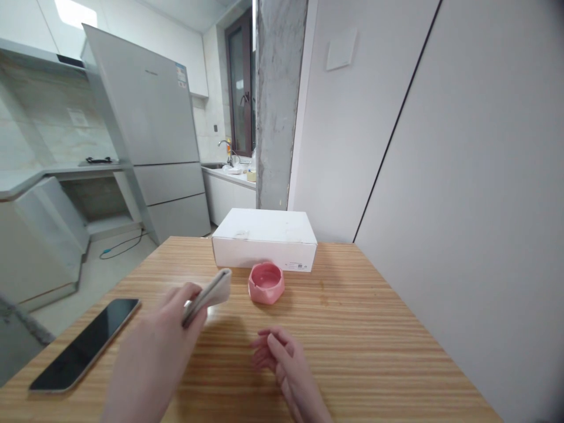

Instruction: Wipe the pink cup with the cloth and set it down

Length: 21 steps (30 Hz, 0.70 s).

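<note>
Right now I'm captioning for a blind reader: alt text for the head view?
A left hand holds a pale folded item over a wooden table, beside a pink bowl with a white box behind. The right hand rests empty on the table; a dark phone lies at left.

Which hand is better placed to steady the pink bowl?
Probably the right hand: empty, on the table just short of the pink bowl. The left hand holds a folded cloth.

The left hand (163, 335) holds a folded beige cloth (211, 294) above the wooden table (374, 329), near a pink bowl (265, 282); the right hand (286, 361) rests empty on the table, fingers curled; a white box (264, 238) stands behind the bowl; a phone (86, 343) lies at the left.
</note>
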Tool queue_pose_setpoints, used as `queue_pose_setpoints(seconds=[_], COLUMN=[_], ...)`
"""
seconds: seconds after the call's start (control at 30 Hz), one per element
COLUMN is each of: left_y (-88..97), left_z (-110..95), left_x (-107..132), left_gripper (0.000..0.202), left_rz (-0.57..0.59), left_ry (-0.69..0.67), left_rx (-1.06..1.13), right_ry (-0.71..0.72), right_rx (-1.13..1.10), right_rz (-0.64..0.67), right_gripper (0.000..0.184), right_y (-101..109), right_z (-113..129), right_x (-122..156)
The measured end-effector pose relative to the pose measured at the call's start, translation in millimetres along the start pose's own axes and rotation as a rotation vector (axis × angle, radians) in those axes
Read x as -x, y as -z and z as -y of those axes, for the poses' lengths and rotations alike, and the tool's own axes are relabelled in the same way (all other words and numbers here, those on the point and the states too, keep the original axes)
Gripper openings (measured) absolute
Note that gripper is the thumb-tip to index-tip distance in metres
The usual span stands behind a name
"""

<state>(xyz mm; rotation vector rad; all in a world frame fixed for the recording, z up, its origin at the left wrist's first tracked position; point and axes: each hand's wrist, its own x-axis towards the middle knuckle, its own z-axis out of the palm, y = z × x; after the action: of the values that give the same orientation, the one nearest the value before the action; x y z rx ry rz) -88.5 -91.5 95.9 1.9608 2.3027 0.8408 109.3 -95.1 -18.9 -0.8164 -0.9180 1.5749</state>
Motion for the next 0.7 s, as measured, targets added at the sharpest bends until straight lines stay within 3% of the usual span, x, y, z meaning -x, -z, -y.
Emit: queue_pose_setpoints(seconds=[0.07,0.13,0.23,0.3,0.33,0.4,0.43,0.5,0.6,0.7], left_y=[-20.4,-49.3,-82.4,-86.4,-84.1,-78.4,-78.3,-88.6,-126.7,-165.8], left_z=[-34.6,-61.2,-82.8,-86.4,-85.8,-81.1,-77.3,-67.3,-49.4,-35.7], left_x=[17.4,39.1,64.8,65.4,58.9,33.3,16.2,-19.8,-59.3,-71.5], left_gripper=[0.019,0.013,0.02,0.027,0.027,0.023,0.024,0.048,0.093,0.107], left_rz=[0.005,0.101,0.479,0.664,0.703,0.661,0.521,0.305,0.299,0.329], left_ry=[-0.11,-0.162,-0.265,-0.42,-0.486,-0.532,-0.468,-0.388,-0.348,-0.381], left_rx=[0.149,0.34,0.55,0.661,0.711,0.783,0.814,0.794,0.705,0.718], right_ry=[-0.029,-0.062,-0.187,-0.228,-0.219,-0.2,-0.204,-0.221,-0.101,0.072], right_rx=[-0.213,-0.292,-0.245,-0.199,-0.192,-0.223,-0.253,-0.32,-0.318,-0.21], right_rz=[0.088,0.122,0.018,-0.062,-0.096,-0.168,-0.224,-0.37,-0.594,-0.718], right_gripper=[0.057,0.061,0.053,0.05,0.047,0.042,0.04,0.036,0.033,0.036], right_y=[-11.2,-12.4,4.0,21.9,31.3,49.2,57.3,71.1,85.3,90.3], right_z=[4.6,8.5,10.9,12.3,14.0,21.3,27.3,43.4,71.1,88.7], right_x=[3.6,9.4,17.9,21.6,22.9,24.8,25.5,25.8,19.9,0.0])
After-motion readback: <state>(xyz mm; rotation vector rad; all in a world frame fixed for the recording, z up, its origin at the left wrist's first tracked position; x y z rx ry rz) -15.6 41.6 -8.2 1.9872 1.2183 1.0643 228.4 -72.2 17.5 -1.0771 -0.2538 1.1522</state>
